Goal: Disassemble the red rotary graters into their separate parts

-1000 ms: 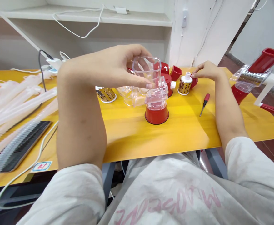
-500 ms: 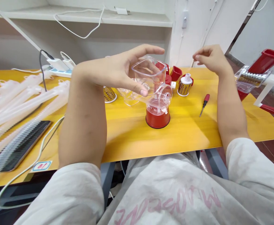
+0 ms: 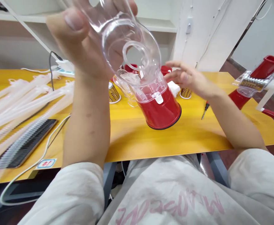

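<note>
My left hand is closed around the clear plastic upper part of a rotary grater, whose red base hangs tilted toward me. The round opening in its housing faces me, and a small white tab shows on the front of the base. Just right of it, my right hand is open, its fingers stretched toward the grater's far side; whether the fingertips touch it I cannot tell. Behind, a gold grater drum is partly covered by that hand. Another perforated drum stands beside my left forearm.
A red-and-black screwdriver lies near my right forearm. At the right stands another rotary grater with a white crank. Translucent ridged plastic strips, a black flat device, a white cable and a power strip occupy the left.
My left hand has gripped the grater, lifted it and tilted it closer to me. My right hand has moved left from the back of the table toward the grater, and its fingers have spread.
</note>
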Demonstrator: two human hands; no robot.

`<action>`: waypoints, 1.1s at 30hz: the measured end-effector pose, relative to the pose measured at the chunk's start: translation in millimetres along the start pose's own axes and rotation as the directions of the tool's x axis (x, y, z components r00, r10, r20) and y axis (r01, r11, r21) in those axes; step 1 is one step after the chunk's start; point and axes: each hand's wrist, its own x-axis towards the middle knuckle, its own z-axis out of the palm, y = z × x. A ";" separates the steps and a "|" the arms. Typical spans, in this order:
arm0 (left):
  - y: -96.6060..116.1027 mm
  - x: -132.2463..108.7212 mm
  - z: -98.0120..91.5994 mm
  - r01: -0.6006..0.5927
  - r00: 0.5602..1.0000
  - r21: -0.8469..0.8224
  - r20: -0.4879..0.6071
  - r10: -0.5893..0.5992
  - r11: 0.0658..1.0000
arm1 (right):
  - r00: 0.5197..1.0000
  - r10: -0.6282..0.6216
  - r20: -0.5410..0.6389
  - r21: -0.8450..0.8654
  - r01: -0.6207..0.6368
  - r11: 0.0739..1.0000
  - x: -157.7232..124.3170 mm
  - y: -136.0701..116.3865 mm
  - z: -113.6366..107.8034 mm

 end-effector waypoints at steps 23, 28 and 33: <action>-48.5 12.2 31.4 0.079 0.680 -0.064 0.733 -0.007 0.995 | 0.999 -0.002 0.045 0.106 -0.002 0.994 -54.5 123.6 62.2; -46.7 16.1 33.2 0.075 0.653 -0.065 0.757 0.000 0.995 | 0.997 -0.011 0.083 0.196 -0.005 0.981 -52.6 126.8 65.1; -43.4 14.9 32.1 0.008 0.689 -0.100 0.721 0.066 0.995 | 0.995 -0.012 0.096 0.198 -0.007 0.980 -51.7 128.2 63.9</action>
